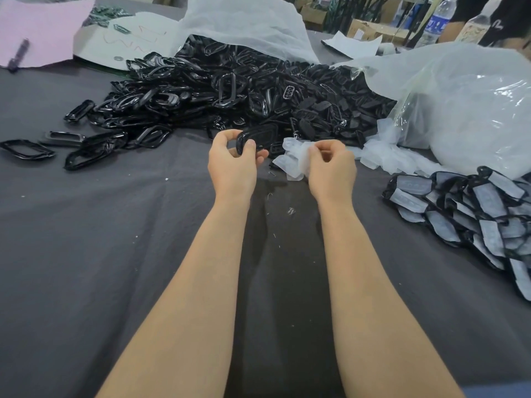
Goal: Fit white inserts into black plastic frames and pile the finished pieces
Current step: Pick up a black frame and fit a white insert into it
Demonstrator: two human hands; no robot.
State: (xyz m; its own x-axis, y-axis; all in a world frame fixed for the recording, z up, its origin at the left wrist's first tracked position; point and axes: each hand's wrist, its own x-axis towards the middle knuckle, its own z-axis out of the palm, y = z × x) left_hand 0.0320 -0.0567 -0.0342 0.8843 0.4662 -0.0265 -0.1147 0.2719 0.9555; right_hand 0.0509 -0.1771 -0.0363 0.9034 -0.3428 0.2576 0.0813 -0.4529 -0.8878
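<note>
My left hand (232,162) grips a black plastic frame (249,139) between thumb and curled fingers, just in front of the big heap of black frames (230,90). Beside it, my right hand (330,165) pinches a thin white insert (293,158) at the near edge of a loose spread of white inserts (385,156). The two hands are a short way apart above the dark grey cloth. A pile of finished pieces (471,214), black frames with white inserts, lies at the right.
A clear plastic bag (465,104) holding more white material stands at the right back. White wrapping (244,21) covers the back of the frame heap. Loose frames (27,149) lie at the left. Pink sheet (40,27) at back left. Another person (488,15) stands far right.
</note>
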